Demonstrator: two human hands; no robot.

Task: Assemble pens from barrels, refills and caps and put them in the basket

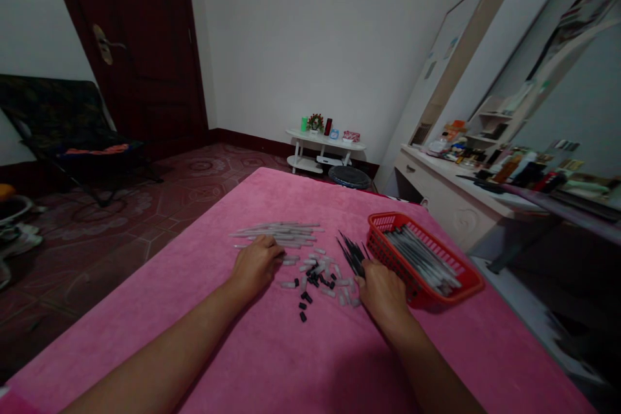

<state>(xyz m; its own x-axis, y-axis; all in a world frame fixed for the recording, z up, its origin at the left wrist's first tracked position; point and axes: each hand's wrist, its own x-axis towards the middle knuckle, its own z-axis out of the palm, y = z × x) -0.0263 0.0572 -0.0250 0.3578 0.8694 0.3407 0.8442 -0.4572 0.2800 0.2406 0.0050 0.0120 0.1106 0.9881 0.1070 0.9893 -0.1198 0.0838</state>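
Note:
My left hand (257,265) rests on the pink cloth with its fingers curled together, beside a row of whitish pen barrels (291,231). What its fingertips hold, if anything, is hidden. Clear pen caps (319,266) lie loose between my hands, mixed with short black plugs (310,278). My right hand (384,290) is closed at the near end of a bundle of slim black pointed pen pieces (350,251); one thin tip rises from its fingers. Just right of that hand, a red plastic basket (422,294) holds many grey-white pens (422,255).
The pink-covered table (252,362) fills the foreground. At right stands a dressing table (451,197) crowded with bottles. A dark round stool (349,176) and a low white stand (305,165) are beyond the far edge. A folding chair (58,116) is at left near the door (130,32).

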